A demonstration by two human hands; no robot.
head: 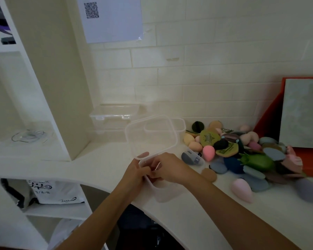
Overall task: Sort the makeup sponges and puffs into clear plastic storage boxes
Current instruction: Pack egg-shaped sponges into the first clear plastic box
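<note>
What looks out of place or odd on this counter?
Nothing is damaged. The sponges and puffs lie in a loose unsorted heap at right, while both hands work the lid of a clear box.

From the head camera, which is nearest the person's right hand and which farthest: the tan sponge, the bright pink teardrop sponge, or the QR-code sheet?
From the right hand:
1. Tan sponge, on the counter just right of the wrist.
2. Bright pink teardrop sponge, farther right at the pile's near edge.
3. QR-code sheet, high up on the wall.

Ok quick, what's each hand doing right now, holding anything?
Left hand: closed on the clear plastic box at its near rim, thumb against the raised lid.
Right hand: closed, gripping the same box's rim.
</note>
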